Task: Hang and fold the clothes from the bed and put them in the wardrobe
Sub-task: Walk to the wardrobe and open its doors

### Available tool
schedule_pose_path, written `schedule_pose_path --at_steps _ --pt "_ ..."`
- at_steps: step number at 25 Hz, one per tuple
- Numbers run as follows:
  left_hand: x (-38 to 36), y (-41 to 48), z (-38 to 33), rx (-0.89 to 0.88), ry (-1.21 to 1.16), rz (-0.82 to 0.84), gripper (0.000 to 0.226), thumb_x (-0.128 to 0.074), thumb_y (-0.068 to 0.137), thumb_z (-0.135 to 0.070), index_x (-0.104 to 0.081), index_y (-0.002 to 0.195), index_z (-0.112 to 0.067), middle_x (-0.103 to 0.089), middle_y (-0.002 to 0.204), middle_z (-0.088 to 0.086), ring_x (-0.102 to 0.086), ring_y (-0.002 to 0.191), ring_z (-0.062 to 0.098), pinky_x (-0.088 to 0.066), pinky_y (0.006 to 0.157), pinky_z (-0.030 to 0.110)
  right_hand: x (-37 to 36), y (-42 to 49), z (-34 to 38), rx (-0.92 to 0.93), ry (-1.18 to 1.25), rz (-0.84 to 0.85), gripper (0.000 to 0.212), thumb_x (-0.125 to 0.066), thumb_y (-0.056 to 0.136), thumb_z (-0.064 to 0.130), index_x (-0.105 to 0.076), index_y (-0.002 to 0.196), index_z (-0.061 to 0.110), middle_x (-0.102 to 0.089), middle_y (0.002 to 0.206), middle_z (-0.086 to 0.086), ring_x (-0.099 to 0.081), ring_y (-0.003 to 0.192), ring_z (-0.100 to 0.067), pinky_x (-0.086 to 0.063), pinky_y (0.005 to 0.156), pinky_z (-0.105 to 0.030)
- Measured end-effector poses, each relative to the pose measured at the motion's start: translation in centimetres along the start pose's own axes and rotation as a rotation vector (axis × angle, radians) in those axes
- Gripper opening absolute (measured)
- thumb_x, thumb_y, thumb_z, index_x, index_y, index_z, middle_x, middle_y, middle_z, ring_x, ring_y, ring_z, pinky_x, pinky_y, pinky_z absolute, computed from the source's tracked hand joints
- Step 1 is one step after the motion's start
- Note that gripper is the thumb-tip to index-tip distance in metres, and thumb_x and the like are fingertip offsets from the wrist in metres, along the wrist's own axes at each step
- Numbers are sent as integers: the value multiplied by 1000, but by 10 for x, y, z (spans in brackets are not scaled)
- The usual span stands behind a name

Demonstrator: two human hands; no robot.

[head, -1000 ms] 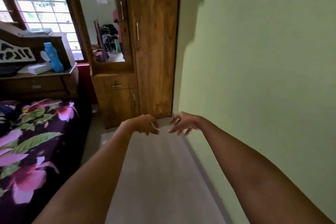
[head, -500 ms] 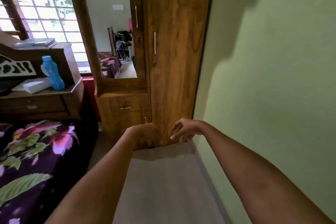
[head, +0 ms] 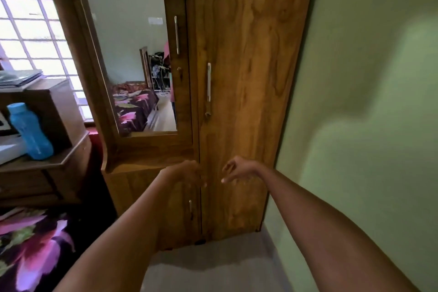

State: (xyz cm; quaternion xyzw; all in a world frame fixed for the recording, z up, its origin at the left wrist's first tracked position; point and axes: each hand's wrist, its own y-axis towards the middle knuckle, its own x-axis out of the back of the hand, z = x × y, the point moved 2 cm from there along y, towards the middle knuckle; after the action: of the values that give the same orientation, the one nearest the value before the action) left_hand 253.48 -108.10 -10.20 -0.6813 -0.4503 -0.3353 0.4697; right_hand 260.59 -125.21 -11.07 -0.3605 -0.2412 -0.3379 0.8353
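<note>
A tall wooden wardrobe (head: pixel 248 54) fills the middle of the head view, its doors closed. The right door carries a long metal handle (head: pixel 208 82); the mirrored left door (head: pixel 132 54) has its own handle (head: pixel 176 34). Both my arms stretch out in front of the lower part of the wardrobe. My left hand (head: pixel 187 173) hangs with loosely curled fingers and holds nothing. My right hand (head: pixel 234 169) is beside it, fingers also loosely bent and empty. The bed (head: pixel 33 251) with a dark floral sheet lies at the lower left. No clothes show on the visible corner.
A wooden headboard shelf (head: pixel 47 166) at the left holds a blue bottle (head: pixel 29 131) and a white box. A barred window (head: pixel 30 35) is behind it. A green wall (head: pixel 367 102) runs along the right, leaving a narrow grey floor strip (head: pixel 213 268).
The view has moved closer to the wardrobe, which now looms larger. Both hands stay raised, close together and empty, now in front of the wardrobe's lower doors instead of the floor.
</note>
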Motion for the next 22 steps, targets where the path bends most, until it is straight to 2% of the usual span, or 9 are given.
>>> schedule_pose_path --at_steps 3,6,8,10,12,13,15,18,22 --pt "45 51 21 -12 -54 -143 25 -60 90 -21 -59 114 -14 -61 111 3 -59 98 14 -49 81 25 46 56 26 66 48 -72 54 -71 84 21 -45 132 14 -53 128 -8 -61 93 -19 -53 73 -34" --pt "109 119 46 -20 -253 -426 16 -61 89 -17 -60 104 -16 -62 100 0 -62 90 12 -50 71 20 102 130 62 182 137 -248 52 -68 86 17 -46 132 11 -57 123 -11 -60 104 -24 -51 81 -35" --pt "135 146 57 32 -457 -630 23 -61 89 -15 -57 111 -15 -61 101 -2 -61 90 11 -50 69 20 126 163 85 231 270 -409 49 -65 88 11 -47 133 5 -58 117 -13 -57 103 -21 -48 74 -27" --pt "150 164 59 60 -595 -771 30 -59 90 -13 -53 119 -13 -55 102 -8 -57 92 7 -45 66 14 136 184 100 262 369 -554 45 -61 90 9 -46 133 4 -54 125 -14 -53 113 -23 -45 80 -25" --pt "164 185 62 46 -655 -831 33 -58 91 -13 -51 123 -15 -54 105 -8 -55 99 8 -45 77 17 144 205 108 273 404 -674 46 -59 92 10 -44 134 3 -48 135 -15 -47 125 -26 -41 95 -27" --pt "171 196 66 26 -698 -857 33 -58 91 -14 -52 123 -15 -56 107 -7 -56 100 9 -47 82 22 148 213 110 258 432 -722 46 -58 93 11 -43 136 2 -46 137 -14 -44 128 -26 -38 98 -26" --pt "182 215 73 22 -759 -952 25 -58 91 -16 -56 116 -16 -60 105 -5 -60 97 10 -52 83 27 155 226 111 225 499 -793 44 -56 94 10 -44 135 1 -48 134 -13 -46 126 -25 -38 92 -20" --pt "192 229 81 56 -776 -1101 15 -61 89 -18 -57 103 -19 -61 96 -7 -60 85 5 -50 70 17 154 240 109 252 463 -809 35 -52 96 11 -52 129 2 -58 125 -15 -55 116 -28 -41 83 -20" --pt "197 233 83 -10 -770 -1114 25 -65 86 -20 -55 109 -16 -59 97 -9 -54 78 -7 -40 58 6 146 245 108 260 458 -809 35 -53 96 19 -55 128 5 -62 119 -12 -59 109 -25 -47 86 -29"
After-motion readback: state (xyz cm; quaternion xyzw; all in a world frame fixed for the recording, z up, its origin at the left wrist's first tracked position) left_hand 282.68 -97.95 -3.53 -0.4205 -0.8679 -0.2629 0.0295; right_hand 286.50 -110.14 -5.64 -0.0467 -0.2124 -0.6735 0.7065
